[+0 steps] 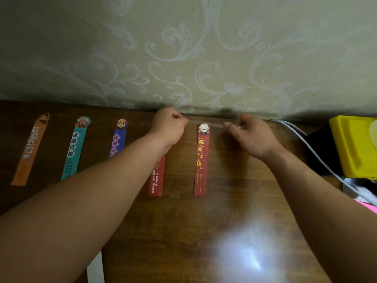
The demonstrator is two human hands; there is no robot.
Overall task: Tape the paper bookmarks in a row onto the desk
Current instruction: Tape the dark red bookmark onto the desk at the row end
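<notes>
The rightmost red bookmark [202, 160] lies flat on the desk [183, 231] just right of the frame's centre, its cartoon head pointing to the wall at the top. A strip of clear tape [215, 124] is stretched across that head end. The left hand [170, 125] pinches the strip's left end in curled fingers, and the right hand [252, 135] pinches its right end between thumb and forefinger. Held taut from both ends, the tape is likely kept from curling or sticking to itself before it is pressed over the paper. Whether it touches the bookmark yet cannot be told.

Leftward, a second red bookmark [156, 180] is half hidden under the left forearm. A blue bookmark [119, 137], a teal bookmark [75, 148] and an orange bookmark [30, 150] follow toward the left edge. All heads face the wall at a fairly even spacing, so this looks like the last one in the row.

At the right edge stands a yellow box [350, 148]. Its contents cannot be made out beyond a pale blur cut off by the frame. A white cable [306, 144] runs past it on its left side.
</notes>
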